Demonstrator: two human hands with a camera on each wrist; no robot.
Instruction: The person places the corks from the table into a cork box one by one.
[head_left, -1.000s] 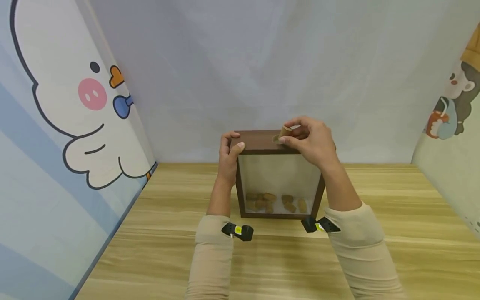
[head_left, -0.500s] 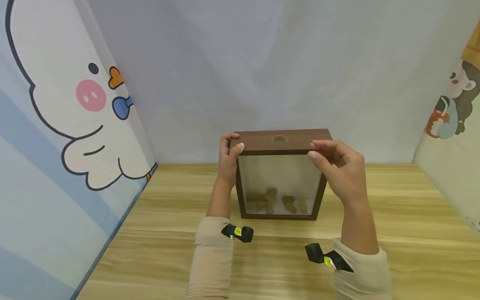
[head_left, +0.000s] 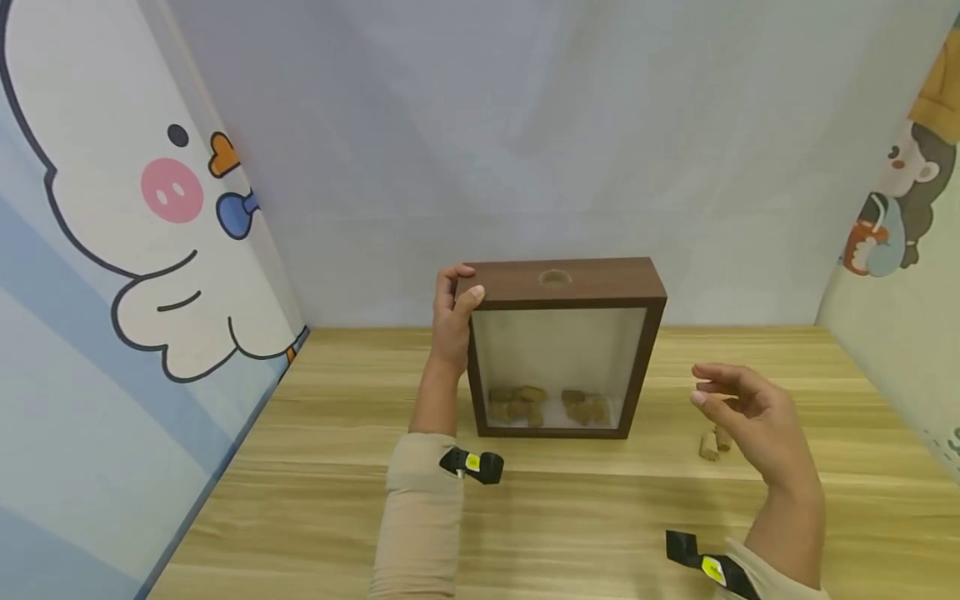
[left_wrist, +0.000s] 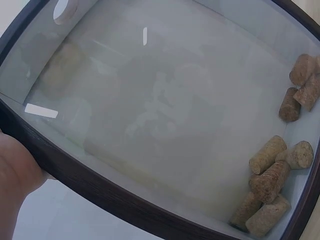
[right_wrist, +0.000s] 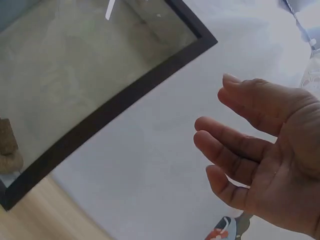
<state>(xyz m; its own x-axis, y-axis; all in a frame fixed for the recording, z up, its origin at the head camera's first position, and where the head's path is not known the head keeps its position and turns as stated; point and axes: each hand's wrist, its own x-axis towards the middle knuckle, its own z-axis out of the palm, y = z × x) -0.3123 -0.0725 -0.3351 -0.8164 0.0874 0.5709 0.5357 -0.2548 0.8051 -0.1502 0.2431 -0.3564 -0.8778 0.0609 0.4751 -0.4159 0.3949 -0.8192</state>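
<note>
A brown-framed shadow box (head_left: 600, 279) with a clear front stands upright on the table, a round hole (head_left: 556, 278) in its top. My left hand (head_left: 452, 333) grips its upper left corner, thumb at the front edge and fingers over the top. Several wine corks lie inside along the bottom; a cluster of corks (left_wrist: 270, 181) shows through the pane in the left wrist view. To the right of the box, my right hand (head_left: 765, 429) hovers with relaxed, slightly bent fingers and holds nothing, as the right wrist view confirms. Loose corks (head_left: 708, 447) lie beneath it, partly hidden by the hand.
The wood-grain table (head_left: 570, 517) reaches back to a pale grey cloth backdrop (head_left: 510, 150). Cartoon-printed panels flank it, with a white figure (head_left: 97, 167) on the left and a girl (head_left: 892, 183) on the right.
My right hand held a cork at the top hole, let it drop into the box, then moved right and down toward the loose corks. The left hand stays on the corner.
</note>
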